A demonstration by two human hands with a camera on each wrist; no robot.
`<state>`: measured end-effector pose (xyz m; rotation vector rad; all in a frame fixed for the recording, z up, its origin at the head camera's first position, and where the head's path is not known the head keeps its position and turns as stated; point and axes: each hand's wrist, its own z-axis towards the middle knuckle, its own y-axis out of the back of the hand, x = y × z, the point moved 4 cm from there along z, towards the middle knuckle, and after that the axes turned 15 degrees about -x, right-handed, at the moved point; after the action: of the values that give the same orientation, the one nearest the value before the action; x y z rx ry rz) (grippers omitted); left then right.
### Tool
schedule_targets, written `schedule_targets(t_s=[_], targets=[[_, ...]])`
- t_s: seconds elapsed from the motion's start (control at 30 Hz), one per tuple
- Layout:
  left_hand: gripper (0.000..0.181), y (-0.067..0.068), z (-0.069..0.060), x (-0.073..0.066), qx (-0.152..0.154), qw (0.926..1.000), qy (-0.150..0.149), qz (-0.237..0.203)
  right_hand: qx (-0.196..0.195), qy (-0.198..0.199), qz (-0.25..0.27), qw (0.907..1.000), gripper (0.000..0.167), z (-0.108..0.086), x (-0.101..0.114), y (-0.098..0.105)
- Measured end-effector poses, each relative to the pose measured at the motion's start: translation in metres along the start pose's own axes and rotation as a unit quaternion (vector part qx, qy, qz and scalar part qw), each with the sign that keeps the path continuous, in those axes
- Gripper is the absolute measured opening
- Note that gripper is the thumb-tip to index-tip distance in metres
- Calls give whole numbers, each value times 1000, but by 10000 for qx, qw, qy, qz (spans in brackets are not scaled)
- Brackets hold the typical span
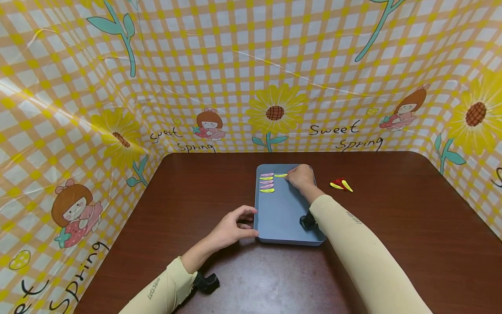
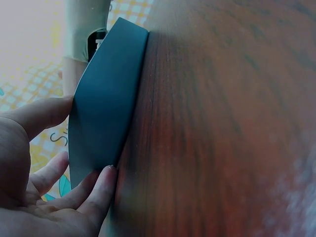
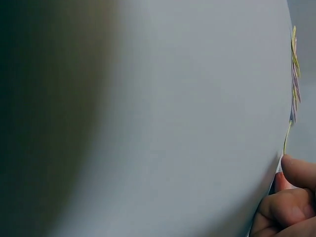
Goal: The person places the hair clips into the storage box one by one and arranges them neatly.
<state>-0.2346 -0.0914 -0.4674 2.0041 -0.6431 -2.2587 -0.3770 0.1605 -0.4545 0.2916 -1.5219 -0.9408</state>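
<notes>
A blue-grey tray (image 1: 288, 213) lies on the table. Down its left side runs a column of several pink and yellow hair clips (image 1: 267, 186). At the far end, right of that column, my right hand (image 1: 302, 176) pinches the right end of a yellow clip (image 1: 280, 175); the right wrist view shows thumb and finger at this clip (image 3: 287, 138). My left hand (image 1: 231, 226) touches the tray's left wall with thumb and fingertips, fingers loosely bent; in the left wrist view they rest on the outer wall (image 2: 106, 89).
Right of the tray, a small pile of red and yellow clips (image 1: 341, 185) lies on the brown table (image 1: 392, 226). A checked cloth (image 1: 235, 87) with flowers and printed figures stands behind the table and along both sides.
</notes>
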Motion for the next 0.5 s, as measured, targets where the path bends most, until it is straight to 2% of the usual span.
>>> schedule_targets(t_s=[0.27,0.5], targets=[[58,0,0,1,7,10000,22,-2,203,130,-36,9997,22,1,4,5],[58,1,0,-1,2,10000,45,-25,371,279,263,9986,25,1,15,18]])
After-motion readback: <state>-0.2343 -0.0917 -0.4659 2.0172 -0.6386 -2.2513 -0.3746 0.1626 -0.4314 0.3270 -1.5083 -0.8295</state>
